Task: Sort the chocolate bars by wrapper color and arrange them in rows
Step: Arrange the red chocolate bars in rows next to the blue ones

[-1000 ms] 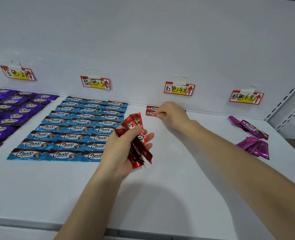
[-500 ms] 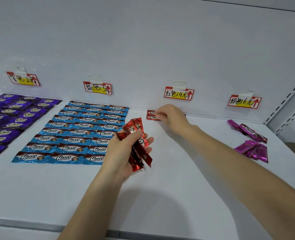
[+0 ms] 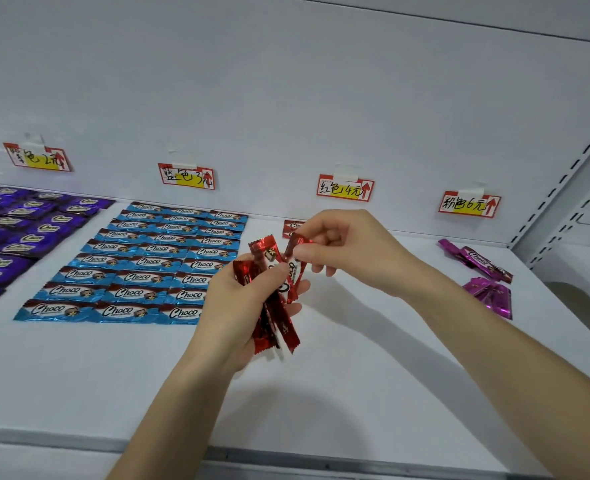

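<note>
On the white shelf (image 3: 355,393), blue bars (image 3: 141,268) lie in neat rows left of the left hand (image 3: 238,306), which is clamped around a bunch of red bars (image 3: 276,306) (wrappers fanned upward), while the right hand (image 3: 349,247) just above pinches the top end of one bar (image 3: 295,252) from that bunch.

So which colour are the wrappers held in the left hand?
Red wrappers, seen in the head view.
</note>
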Demonstrator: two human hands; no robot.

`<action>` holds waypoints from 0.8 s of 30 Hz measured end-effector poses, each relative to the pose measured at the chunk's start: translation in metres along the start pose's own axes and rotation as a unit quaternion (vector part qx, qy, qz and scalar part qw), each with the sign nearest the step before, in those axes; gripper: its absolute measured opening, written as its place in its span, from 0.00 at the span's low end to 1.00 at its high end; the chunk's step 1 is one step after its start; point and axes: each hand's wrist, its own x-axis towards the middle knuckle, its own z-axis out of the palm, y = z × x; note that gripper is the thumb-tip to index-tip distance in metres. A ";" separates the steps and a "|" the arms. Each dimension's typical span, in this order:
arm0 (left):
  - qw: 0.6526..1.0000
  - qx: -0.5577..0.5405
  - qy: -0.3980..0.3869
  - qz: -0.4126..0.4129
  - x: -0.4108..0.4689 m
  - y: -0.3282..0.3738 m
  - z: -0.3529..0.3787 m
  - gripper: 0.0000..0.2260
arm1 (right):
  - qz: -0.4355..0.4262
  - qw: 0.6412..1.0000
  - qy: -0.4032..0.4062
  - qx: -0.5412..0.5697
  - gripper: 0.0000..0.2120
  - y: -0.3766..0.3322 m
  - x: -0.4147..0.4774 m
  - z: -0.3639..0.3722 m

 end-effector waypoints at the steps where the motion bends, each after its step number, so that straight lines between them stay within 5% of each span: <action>1: 1.000 0.000 0.002 0.007 -0.002 0.001 0.000 0.07 | -0.002 1.000 0.019 0.007 0.04 0.001 -0.002 0.000; 6: 0.999 -0.030 0.041 0.014 -0.006 0.006 0.000 0.08 | 0.045 0.974 0.127 0.180 0.05 0.008 -0.010 -0.007; 12: 1.000 0.005 0.015 0.019 -0.009 0.006 0.010 0.05 | 0.074 0.970 0.091 0.214 0.02 0.017 -0.016 -0.008; 17: 0.998 0.062 0.007 0.015 -0.005 0.006 0.009 0.05 | -0.067 0.994 0.070 -0.056 0.09 0.022 -0.025 -0.016; 24: 0.998 0.049 0.012 -0.030 0.003 -0.004 0.011 0.06 | -0.083 0.980 0.028 -0.178 0.05 0.043 -0.025 -0.026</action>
